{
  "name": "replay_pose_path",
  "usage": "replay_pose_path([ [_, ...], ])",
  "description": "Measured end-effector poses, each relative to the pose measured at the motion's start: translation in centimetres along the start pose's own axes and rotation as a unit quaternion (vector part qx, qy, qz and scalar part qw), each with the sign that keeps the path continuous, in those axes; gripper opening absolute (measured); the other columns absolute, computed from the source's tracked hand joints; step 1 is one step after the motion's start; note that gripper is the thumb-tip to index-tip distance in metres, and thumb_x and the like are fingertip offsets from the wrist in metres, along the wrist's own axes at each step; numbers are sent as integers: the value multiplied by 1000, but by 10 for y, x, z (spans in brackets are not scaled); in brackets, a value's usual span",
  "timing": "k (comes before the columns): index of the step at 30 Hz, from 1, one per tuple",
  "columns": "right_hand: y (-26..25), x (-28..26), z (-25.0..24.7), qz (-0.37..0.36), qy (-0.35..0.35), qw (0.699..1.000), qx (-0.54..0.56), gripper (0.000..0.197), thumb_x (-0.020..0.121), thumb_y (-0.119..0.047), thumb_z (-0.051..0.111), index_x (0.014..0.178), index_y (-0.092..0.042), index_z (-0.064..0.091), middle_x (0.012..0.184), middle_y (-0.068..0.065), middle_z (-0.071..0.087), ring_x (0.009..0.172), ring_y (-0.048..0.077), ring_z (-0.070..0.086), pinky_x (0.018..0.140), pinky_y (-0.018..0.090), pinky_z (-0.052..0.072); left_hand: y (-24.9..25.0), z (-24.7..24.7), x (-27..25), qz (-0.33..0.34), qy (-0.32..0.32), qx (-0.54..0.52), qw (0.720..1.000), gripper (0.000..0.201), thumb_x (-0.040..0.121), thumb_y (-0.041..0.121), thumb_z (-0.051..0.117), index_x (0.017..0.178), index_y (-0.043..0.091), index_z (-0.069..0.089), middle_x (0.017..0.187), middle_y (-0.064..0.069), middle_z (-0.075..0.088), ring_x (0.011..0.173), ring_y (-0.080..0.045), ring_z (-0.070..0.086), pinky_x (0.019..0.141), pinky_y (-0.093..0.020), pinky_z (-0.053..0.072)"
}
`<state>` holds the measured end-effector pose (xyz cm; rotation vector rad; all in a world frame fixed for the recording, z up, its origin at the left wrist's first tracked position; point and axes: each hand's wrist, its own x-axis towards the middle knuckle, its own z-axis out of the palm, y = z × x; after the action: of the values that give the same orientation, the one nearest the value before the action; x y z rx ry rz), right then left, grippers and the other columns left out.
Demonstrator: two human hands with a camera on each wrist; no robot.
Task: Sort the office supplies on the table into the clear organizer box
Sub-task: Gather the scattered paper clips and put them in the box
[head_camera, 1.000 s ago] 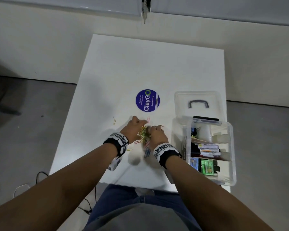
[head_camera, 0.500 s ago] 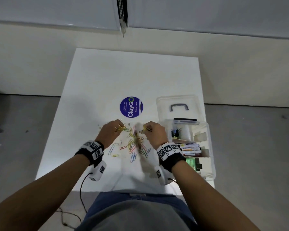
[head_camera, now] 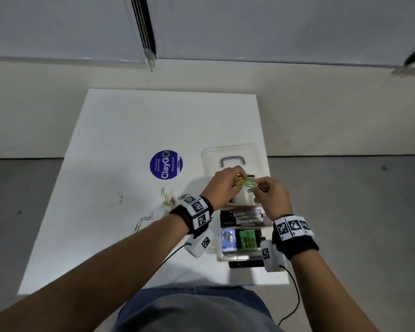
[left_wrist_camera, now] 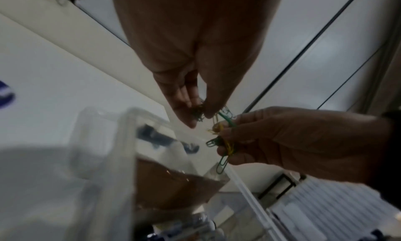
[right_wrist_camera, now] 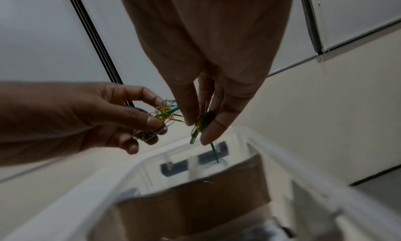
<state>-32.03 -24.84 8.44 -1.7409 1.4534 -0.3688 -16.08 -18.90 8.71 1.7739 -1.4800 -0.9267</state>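
Round blue sticker (head_camera: 166, 164) on white table (head_camera: 120, 144), centre of the head view | large white text "ClayGO" | small line "Clean as you go" | remaining small print unreadable

white table (head_camera: 134, 130) | beige wall (head_camera: 321, 111) | grey floor (head_camera: 357, 212)

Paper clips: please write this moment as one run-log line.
left hand: pinches paper clips | right hand: pinches same bunch | place: above organizer box | loose clips: on table
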Motion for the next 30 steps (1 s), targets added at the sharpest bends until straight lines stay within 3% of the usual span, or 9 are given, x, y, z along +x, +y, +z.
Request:
replay_pose_path([
  [5,16,18,-11,11,-52,990,-131,26,82,-5,67,108,-7,68,101,12,73,94,29,69,81,30,51,11,37,22,-29,-54,74,995,33,86,4,62,117,14,61,105,-12,69,96,-27,64,82,-32,48],
  [9,15,20,-13,11,-66,985,-160,35,85,-7,65,119,-11,63,113,11,68,100,26,65,86,31,50,12,37,21,-32,-72,63,995,42,86,-1,58,126,11,55,118,-15,63,104,-27,63,89,-35,50],
  [12,9,13,-7,-16,-52,983,-173,31,87,-9,62,117,-12,63,112,10,68,99,26,65,87,34,52,-4,19,12,-29,-38,46,998,33,88,4,56,119,15,58,111,-11,65,96,-24,64,86,-39,53],
  [15,-12,2,13,-66,-55,982,-166,27,89,-12,58,116,-14,63,116,6,66,100,24,64,87,38,53,-38,-6,-2,-29,40,58,997,24,90,9,50,110,19,60,101,-6,64,85,-21,62,81,-40,54],
  [18,-36,-5,49,-106,-89,979,-151,28,90,-13,55,117,-16,62,119,6,64,102,23,64,88,40,53,-83,-34,-17,-79,76,91,990,26,90,10,50,114,17,59,106,-8,60,89,-25,62,84,-40,52],
  [21,-60,-11,92,-128,-165,961,-180,32,91,-14,53,123,-14,59,123,10,59,111,27,59,93,36,49,-137,-55,-29,-176,-25,192,965,47,93,20,55,138,16,45,139,-13,44,122,-31,52,103,-41,43],
  [24,-81,-22,139,-115,-260,927,-245,37,93,-15,51,129,-10,52,127,14,52,118,31,55,97,40,46,-182,-64,-51,-222,-152,282,921,73,93,40,56,153,20,19,161,-13,9,148,-32,15,118,-47,23],
  [26,-84,-28,167,-86,-298,911,-273,41,94,-17,50,133,-10,44,130,15,46,120,35,54,99,44,46,-197,-64,-67,-197,-174,291,920,75,91,39,58,153,24,18,163,-9,2,150,-30,7,118,-51,24],
  [30,-55,-40,198,43,-294,916,-269,72,94,-21,51,153,-17,10,148,20,25,130,42,43,104,47,39,-208,-64,-108,-99,-178,311,928,68,89,24,62,149,23,30,161,-9,14,148,-28,16,118,-41,27],
])
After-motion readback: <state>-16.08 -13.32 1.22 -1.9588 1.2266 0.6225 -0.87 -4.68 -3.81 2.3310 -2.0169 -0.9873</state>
